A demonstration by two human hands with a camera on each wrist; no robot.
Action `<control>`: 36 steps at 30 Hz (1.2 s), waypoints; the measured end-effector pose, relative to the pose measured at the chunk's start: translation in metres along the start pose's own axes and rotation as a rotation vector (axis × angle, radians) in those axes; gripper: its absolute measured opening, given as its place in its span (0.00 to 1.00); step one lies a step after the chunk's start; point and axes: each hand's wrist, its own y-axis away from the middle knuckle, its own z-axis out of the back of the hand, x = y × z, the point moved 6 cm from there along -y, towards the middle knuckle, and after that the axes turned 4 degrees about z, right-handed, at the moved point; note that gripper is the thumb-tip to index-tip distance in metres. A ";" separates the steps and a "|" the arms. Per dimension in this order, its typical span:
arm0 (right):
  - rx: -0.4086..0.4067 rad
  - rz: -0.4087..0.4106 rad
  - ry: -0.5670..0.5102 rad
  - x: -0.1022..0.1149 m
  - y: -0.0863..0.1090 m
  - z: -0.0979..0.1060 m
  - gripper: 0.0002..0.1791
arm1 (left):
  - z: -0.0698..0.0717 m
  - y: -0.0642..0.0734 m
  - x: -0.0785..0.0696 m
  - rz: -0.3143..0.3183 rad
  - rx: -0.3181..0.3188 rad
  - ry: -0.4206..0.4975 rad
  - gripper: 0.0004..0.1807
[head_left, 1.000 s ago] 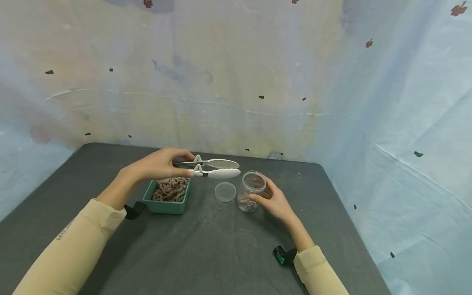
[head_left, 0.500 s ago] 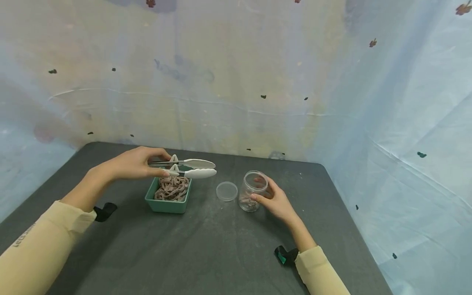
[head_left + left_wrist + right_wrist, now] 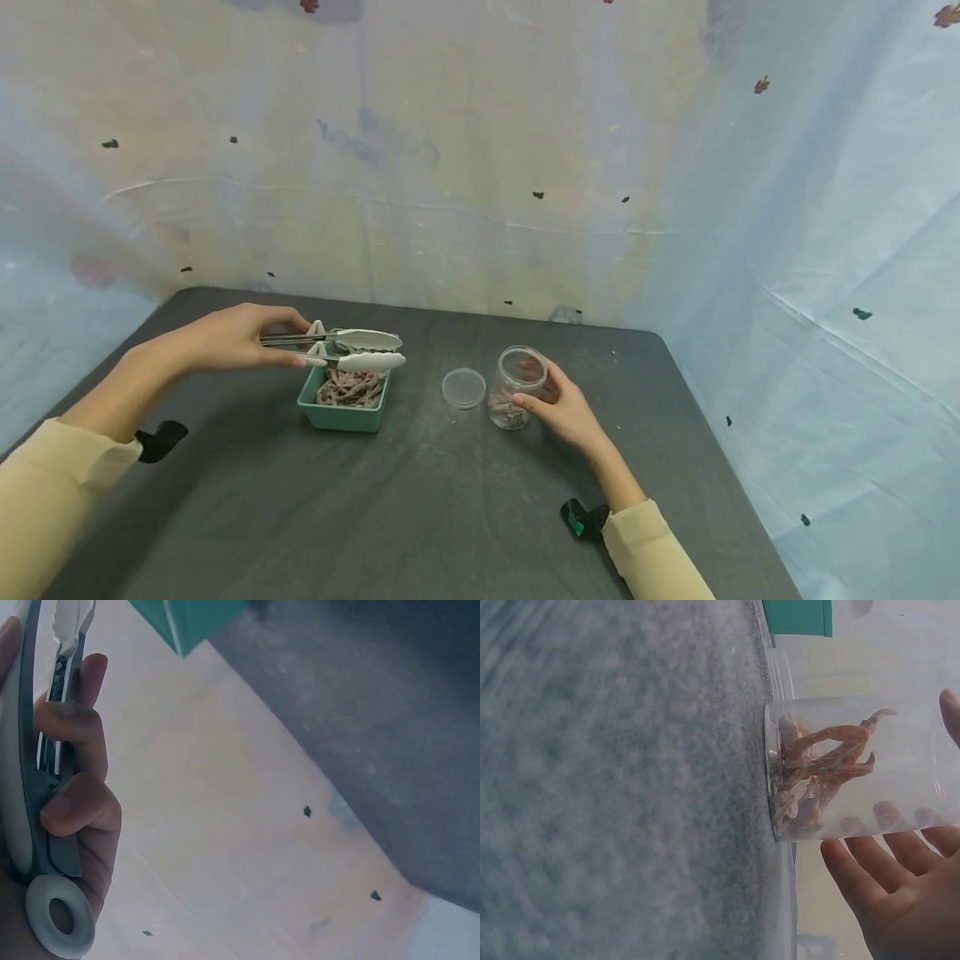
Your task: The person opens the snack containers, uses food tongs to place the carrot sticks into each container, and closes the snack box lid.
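Observation:
In the head view my left hand (image 3: pixel 238 337) grips metal kitchen tongs (image 3: pixel 369 362) with white tips, held level above a green rectangular tub (image 3: pixel 337 419). Brownish, worm-like strands (image 3: pixel 351 392) are heaped in that tub. The tong tips stand slightly apart, with nothing visible between them. The left wrist view shows fingers curled round the tongs' grey handle (image 3: pixel 16 765). My right hand (image 3: pixel 566 410) holds a clear, open-topped jar (image 3: pixel 517 371) upright on the table. Several brownish strands (image 3: pixel 825 761) lie at the jar's bottom, seen through its wall in the right wrist view.
A round clear lid (image 3: pixel 462 389) lies flat on the dark grey table (image 3: pixel 420 508), between tub and jar. Small pale crumbs are scattered around the jar. A patterned sheet (image 3: pixel 450 150) hangs behind the table and along its right side.
My left hand has moved left with the tongs, from near the jar and lid to over the green tub. The right hand and jar have stayed in place.

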 end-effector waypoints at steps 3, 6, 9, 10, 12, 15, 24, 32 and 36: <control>0.000 0.003 -0.003 0.001 0.001 0.001 0.42 | -0.002 0.005 0.005 0.012 0.017 0.003 0.35; -0.004 0.004 0.001 0.002 0.001 0.002 0.42 | -0.002 0.010 0.010 0.035 0.030 0.004 0.36; -0.006 0.004 0.006 0.003 0.001 0.003 0.42 | -0.001 0.013 0.012 0.041 0.046 0.002 0.37; -0.005 0.004 0.005 0.003 0.001 0.003 0.42 | 0.000 0.013 0.013 0.040 0.053 0.003 0.37; -0.004 0.003 0.004 0.002 0.001 0.002 0.42 | 0.000 0.014 0.014 0.033 0.071 0.006 0.38; -0.001 0.001 -0.004 0.002 0.002 0.001 0.42 | 0.001 0.014 0.015 0.033 0.097 0.004 0.40; -0.002 0.006 -0.005 0.004 0.001 0.000 0.42 | 0.004 0.013 0.018 0.054 0.093 -0.107 0.42; 0.003 0.006 0.002 0.002 0.002 -0.001 0.42 | 0.003 0.003 0.013 0.048 0.149 -0.140 0.48; 0.004 0.005 -0.003 0.002 0.002 -0.001 0.42 | 0.005 -0.001 0.008 0.047 0.172 -0.155 0.47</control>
